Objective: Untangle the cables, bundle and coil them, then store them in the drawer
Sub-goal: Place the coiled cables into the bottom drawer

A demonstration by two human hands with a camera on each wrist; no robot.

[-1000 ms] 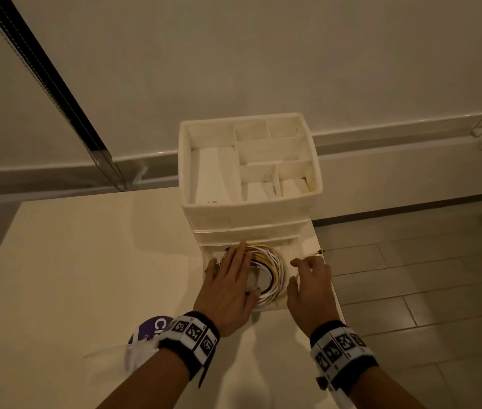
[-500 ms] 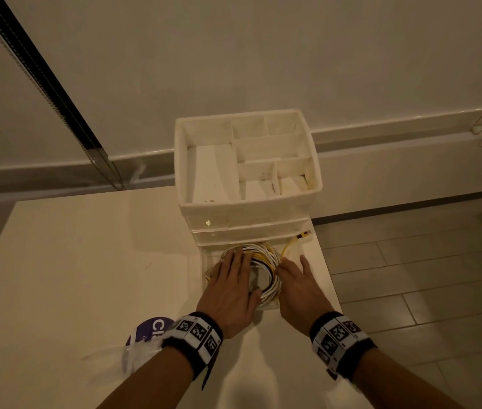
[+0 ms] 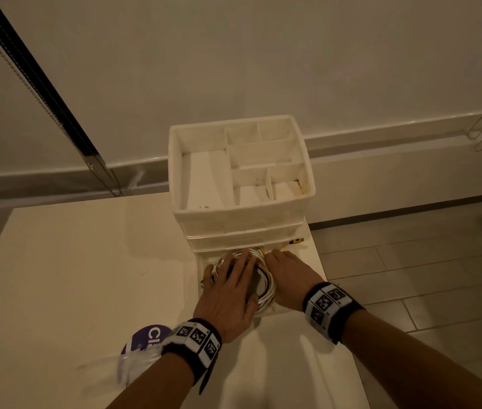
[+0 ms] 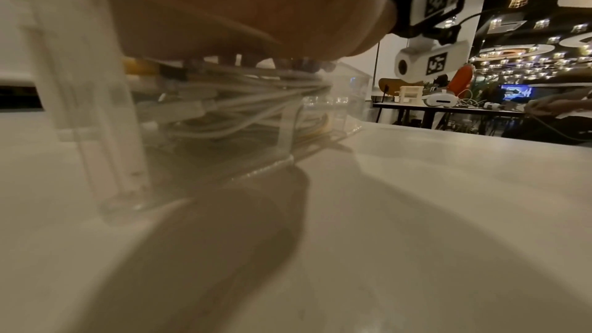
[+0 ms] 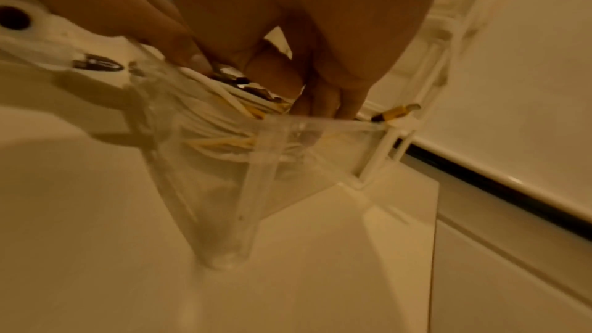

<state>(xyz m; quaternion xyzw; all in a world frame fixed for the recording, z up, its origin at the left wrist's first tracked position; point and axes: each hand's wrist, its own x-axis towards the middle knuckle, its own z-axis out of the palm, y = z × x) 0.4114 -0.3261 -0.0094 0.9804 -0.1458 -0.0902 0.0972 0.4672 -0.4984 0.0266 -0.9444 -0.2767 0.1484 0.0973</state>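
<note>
A coil of white, yellow and black cables (image 3: 264, 286) lies in the pulled-out clear bottom drawer (image 3: 200, 276) of a white organizer (image 3: 239, 214). My left hand (image 3: 230, 287) presses flat on top of the coil, fingers spread. My right hand (image 3: 288, 276) sits at the coil's right side with straight fingers reaching down into the drawer against the strands. A yellow connector (image 3: 296, 240) sticks out over the drawer's back right corner. In the right wrist view the fingers (image 5: 333, 95) touch the coil (image 5: 221, 136) behind the clear wall; the connector (image 5: 397, 112) lies free.
The organizer stands at the back right of the white table (image 3: 71, 261), close to its right edge (image 3: 337, 326); tiled floor lies beyond. A purple round label in clear plastic (image 3: 145, 340) lies by my left wrist. The organizer's top tray holds bare compartments.
My right hand let go of the yellow connector end and moved left and nearer, against the coil. The left hand stays pressed on the coil.
</note>
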